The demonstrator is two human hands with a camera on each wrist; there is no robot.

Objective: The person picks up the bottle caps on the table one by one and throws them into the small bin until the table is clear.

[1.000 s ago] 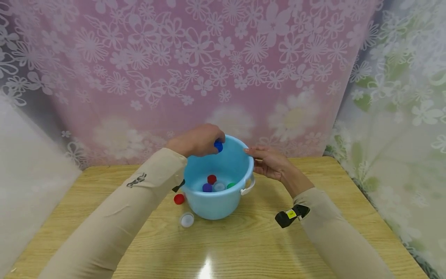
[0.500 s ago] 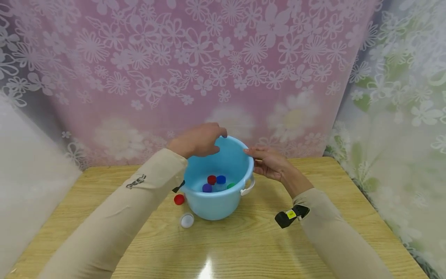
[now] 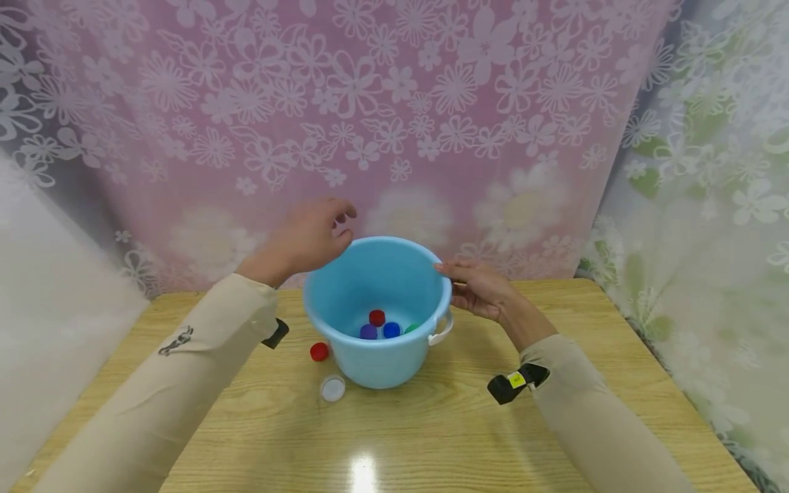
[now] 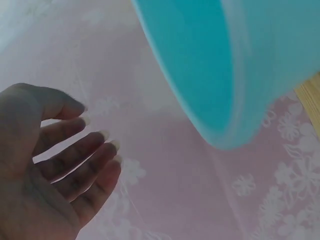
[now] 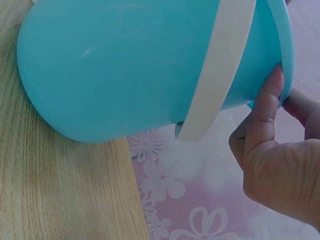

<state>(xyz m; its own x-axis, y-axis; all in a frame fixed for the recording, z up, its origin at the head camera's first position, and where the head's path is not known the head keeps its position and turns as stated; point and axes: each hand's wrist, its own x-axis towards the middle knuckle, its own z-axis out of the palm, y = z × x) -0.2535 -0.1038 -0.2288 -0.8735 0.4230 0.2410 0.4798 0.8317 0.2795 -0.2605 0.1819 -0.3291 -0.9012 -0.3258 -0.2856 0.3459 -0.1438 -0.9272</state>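
Observation:
A light blue bucket (image 3: 381, 364) stands upright on the wooden table. My right hand (image 3: 482, 293) pinches its rim on the right side; the right wrist view shows fingers (image 5: 270, 107) against the outer wall just under the rim, by the pale handle (image 5: 220, 70). My left hand (image 3: 308, 236) hovers near the left rim, fingers loosely bent with nothing in them, apart from the bucket in the left wrist view. On the bucket's floor lie a red bottle cap (image 3: 377, 318), a purple cap (image 3: 368, 332), a blue cap (image 3: 391, 330) and a green cap (image 3: 412, 329), partly hidden by the front wall.
Left of the bucket, a red cap (image 3: 319, 352) and a white cap (image 3: 333, 388) lie on the table (image 3: 444, 438). Behind the table hangs a pink flowered curtain (image 3: 394, 103). A pale flowered curtain (image 3: 709, 205) hangs on the right.
My left hand has let go of the blue cap, which dropped into the bucket, and has moved left and up from over the opening. My right hand stays at the rim.

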